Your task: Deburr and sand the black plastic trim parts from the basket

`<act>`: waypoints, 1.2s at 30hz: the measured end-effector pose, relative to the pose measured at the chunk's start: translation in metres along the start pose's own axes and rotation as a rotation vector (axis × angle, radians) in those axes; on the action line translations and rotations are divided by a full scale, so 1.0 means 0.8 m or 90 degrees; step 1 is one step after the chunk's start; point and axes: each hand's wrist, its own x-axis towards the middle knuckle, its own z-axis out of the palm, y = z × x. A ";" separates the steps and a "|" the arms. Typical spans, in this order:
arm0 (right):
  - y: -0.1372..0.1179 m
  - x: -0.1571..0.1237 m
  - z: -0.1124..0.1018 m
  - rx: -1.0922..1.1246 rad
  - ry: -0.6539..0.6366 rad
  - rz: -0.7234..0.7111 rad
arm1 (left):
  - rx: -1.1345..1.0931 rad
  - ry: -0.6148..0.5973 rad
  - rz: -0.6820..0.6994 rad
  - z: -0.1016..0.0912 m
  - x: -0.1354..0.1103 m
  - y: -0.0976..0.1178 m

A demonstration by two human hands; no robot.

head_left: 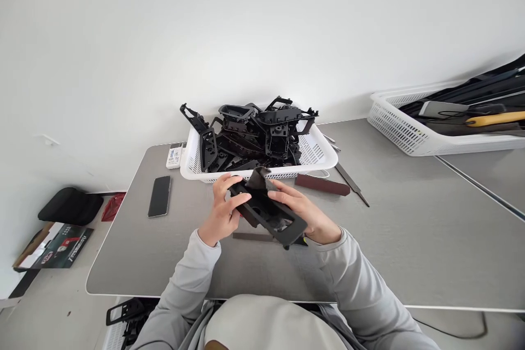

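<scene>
Over the table, in front of a white basket, a long black plastic frame (287,225) is held tilted, with a rectangular opening at its near end. My left hand (226,205) grips its left far end between thumb and fingers. My right hand (305,210) is closed at its right side, the thumb and fingers pinching a dark grey folded sheet (259,179), perhaps sandpaper, against the frame. Part of a flat file (253,237) shows on the table below the frame. The right palm side and some fingertips are hidden.
A white basket (330,159) heaped with black plastic parts stands behind my hands. A brown sanding block (322,185) and a pointed file (351,183) lie at right. A phone (159,197) lies at left, and another basket (404,128) with a yellow-handled tool stands at far right.
</scene>
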 end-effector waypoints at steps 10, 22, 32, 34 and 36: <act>0.044 0.010 0.029 -0.293 0.150 -0.194 | -0.756 0.257 -0.749 0.022 0.018 0.034; 0.012 0.014 0.003 -0.506 0.216 -0.356 | -0.766 0.236 -0.788 0.025 0.001 0.046; 0.024 0.004 -0.002 -0.570 0.183 -0.420 | -0.745 0.232 -0.760 0.032 -0.017 0.043; 0.012 0.007 -0.005 -0.626 0.197 -0.446 | -0.738 0.217 -0.725 0.032 -0.015 0.044; 0.003 0.012 -0.004 -0.701 0.143 -0.466 | -0.718 0.197 -0.696 0.033 -0.014 0.046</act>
